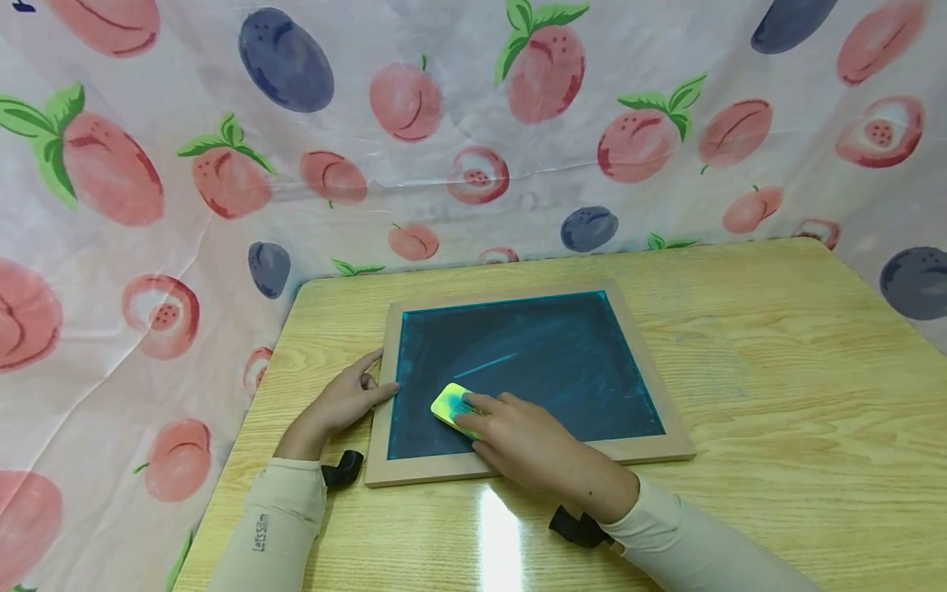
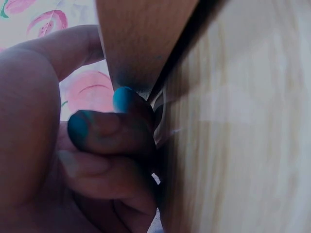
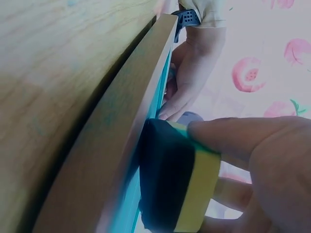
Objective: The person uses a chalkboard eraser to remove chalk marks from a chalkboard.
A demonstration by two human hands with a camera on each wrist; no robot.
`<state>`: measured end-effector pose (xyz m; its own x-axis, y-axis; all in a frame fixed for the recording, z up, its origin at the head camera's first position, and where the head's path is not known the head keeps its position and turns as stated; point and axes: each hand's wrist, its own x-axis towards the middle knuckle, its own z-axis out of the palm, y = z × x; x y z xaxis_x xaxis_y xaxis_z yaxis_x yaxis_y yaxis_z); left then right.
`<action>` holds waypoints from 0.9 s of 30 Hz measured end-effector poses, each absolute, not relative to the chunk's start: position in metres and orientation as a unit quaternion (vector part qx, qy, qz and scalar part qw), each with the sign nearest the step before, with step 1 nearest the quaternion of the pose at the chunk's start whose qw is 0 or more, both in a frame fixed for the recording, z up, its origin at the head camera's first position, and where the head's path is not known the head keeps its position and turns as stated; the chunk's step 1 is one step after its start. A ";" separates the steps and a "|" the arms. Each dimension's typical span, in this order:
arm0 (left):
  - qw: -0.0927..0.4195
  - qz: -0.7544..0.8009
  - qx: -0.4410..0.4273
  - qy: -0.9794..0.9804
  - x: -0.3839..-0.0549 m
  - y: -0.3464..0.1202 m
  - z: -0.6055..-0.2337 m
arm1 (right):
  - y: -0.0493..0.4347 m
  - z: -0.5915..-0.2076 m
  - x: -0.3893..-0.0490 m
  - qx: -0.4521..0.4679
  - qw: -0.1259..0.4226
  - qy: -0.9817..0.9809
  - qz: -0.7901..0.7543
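A wood-framed chalkboard (image 1: pixel 562 370) lies flat on the table, with a pale chalk streak (image 1: pixel 484 366) and faint smears on its dark surface. My right hand (image 1: pixel 533 444) grips a yellow chalkboard eraser (image 1: pixel 447 403) near the board's lower left. In the right wrist view the eraser's black felt side (image 3: pixel 165 179) faces the board, with blue chalk dust on the yellow body. At the board's left edge, my left hand (image 1: pixel 342 403) holds the wooden frame (image 1: pixel 379 411), thumb over its top. The left wrist view shows curled, blue-stained fingers (image 2: pixel 104 131) against the frame's outer side.
The light wood table (image 1: pixel 799 386) extends to the right of the board and in front of it. A fruit-patterned cloth (image 1: pixel 459 99) hangs behind and along the left side. Black wrist cameras (image 1: pixel 580 526) are strapped under both wrists.
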<state>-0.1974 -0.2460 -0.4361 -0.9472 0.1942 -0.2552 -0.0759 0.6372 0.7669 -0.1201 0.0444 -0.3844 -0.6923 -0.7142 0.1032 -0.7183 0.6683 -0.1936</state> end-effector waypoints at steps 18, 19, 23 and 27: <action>0.167 0.405 0.046 0.898 -0.193 -0.245 -0.429 | 0.074 -0.380 -0.146 0.282 0.024 -0.953 0.104; 0.167 0.405 0.046 0.898 -0.194 -0.246 -0.431 | 0.077 -0.380 -0.148 0.273 0.027 -0.956 0.104; 0.166 0.410 0.046 0.896 -0.196 -0.248 -0.434 | 0.090 -0.380 -0.159 0.243 0.040 -0.964 0.098; 0.165 0.409 0.048 0.896 -0.196 -0.248 -0.434 | 0.103 -0.380 -0.168 0.222 0.046 -0.968 0.106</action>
